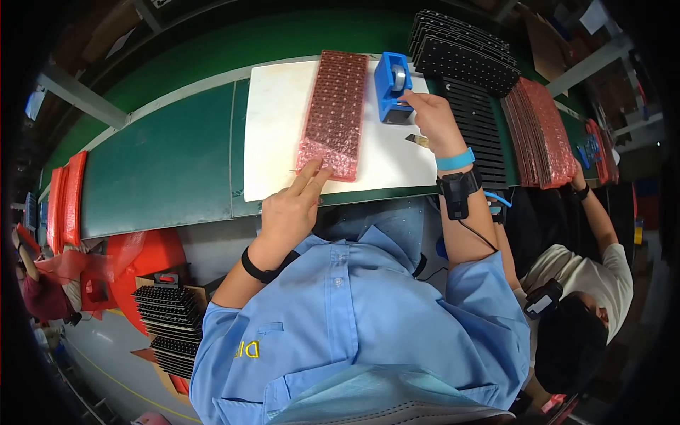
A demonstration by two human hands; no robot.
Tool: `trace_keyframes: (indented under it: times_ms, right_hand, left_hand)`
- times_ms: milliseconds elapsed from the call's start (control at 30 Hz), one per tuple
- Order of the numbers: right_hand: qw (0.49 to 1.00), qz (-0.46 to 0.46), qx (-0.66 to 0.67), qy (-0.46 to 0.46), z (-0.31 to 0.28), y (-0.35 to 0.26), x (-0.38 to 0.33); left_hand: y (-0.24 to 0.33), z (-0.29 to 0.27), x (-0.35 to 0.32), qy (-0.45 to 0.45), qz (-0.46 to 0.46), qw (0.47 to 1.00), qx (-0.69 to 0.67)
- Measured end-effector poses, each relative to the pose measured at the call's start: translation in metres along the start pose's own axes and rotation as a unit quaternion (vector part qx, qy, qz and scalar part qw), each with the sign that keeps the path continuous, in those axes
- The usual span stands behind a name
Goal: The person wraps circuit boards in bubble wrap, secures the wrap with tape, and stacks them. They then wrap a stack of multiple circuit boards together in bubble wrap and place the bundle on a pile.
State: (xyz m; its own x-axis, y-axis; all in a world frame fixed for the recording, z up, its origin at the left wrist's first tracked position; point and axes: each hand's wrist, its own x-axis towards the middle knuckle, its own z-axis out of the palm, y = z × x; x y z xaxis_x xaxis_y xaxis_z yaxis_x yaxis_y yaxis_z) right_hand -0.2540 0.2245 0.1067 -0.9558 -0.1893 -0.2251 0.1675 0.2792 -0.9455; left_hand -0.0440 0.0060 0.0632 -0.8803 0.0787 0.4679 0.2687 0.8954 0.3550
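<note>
We see a long panel wrapped in pink bubble wrap lying on the white board, its long axis running away from the body, tilted slightly so the far end leans to the right. Its near end sits directly under the fingertips of our left hand: two fingers are stretched out and press down on the wrap's near edge, the rest of the hand loosely curled and holding nothing. So the panel extends straight ahead of that hand and away from it.

Just to the right of the panel's far half stands the blue tape dispenser, nearly touching its long edge. Our right hand is at the dispenser's near end, fingers bent toward it; whether they pinch a strip of tape we cannot tell, as the fingertips are hidden behind the hand. From that hand the panel lies to the left, close by, with its long side facing the grip.

Beyond the right hand lie black perforated trays and a stack of wrapped pink panels.
</note>
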Motion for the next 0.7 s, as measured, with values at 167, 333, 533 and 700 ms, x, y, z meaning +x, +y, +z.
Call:
trace_keyframes:
  times_ms: [167, 333, 533, 700]
  right_hand:
    - [0.982, -0.016, 0.177, -0.065, -0.001, 0.007, 0.004]
    - [0.974, -0.021, 0.226, -0.019, -0.028, 0.033, 0.003]
    - [0.978, -0.093, 0.187, -0.027, -0.003, 0.041, -0.018]
    - [0.993, -0.066, 0.094, -0.002, -0.021, 0.033, -0.033]
  left_hand:
    - [0.0, 0.008, -0.008, -0.027, -0.034, 0.999, -0.009]
    - [-0.001, 0.0, -0.01, -0.024, -0.002, 0.998, -0.065]
    - [-0.001, -0.001, -0.021, -0.007, -0.028, 0.999, -0.044]
    - [0.003, 0.0, -0.015, -0.001, -0.008, 0.998, -0.06]
